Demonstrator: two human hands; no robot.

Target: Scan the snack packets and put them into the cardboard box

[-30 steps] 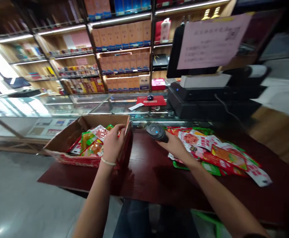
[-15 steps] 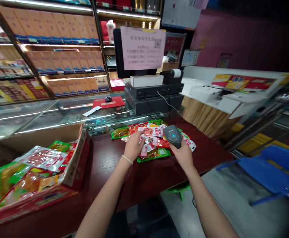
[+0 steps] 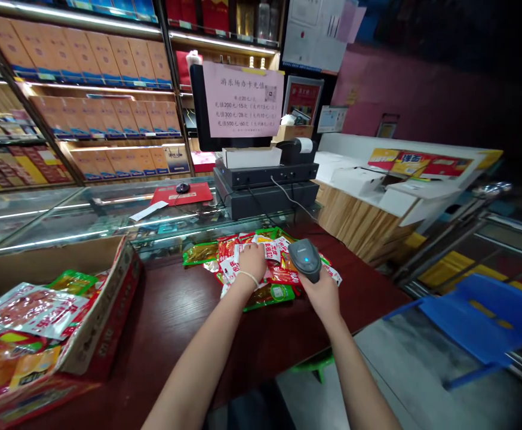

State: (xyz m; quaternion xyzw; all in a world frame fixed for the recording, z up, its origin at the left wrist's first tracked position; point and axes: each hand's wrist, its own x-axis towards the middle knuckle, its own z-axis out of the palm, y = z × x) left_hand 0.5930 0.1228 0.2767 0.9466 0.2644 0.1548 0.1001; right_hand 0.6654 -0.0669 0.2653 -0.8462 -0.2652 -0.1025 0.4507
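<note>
My right hand (image 3: 321, 292) is wrapped round the handle of a dark grey barcode scanner (image 3: 304, 258), whose blue light is lit. The scanner's head hangs over the right part of a pile of snack packets (image 3: 283, 275), in red, white and green plastic. On the left part of that pile is my left hand (image 3: 252, 263), with a pale band at the wrist. Its fingers are curled down on a red-and-white snack packet (image 3: 230, 269); the fingertips are partly hidden. The pile lies on a dark red-brown table (image 3: 175, 310).
At the left stands an open cardboard box (image 3: 117, 304) holding more packets. Behind the pile are a glass counter (image 3: 108, 224), a mouse (image 3: 183, 188) and a monitor with a pink sign (image 3: 243, 101). A blue chair (image 3: 471, 316) stands at the right.
The view has shifted slightly, so the box sits further left and lower. My left hand has turned and its fingers have curled in over the packets. The scanner stays in my right hand.
</note>
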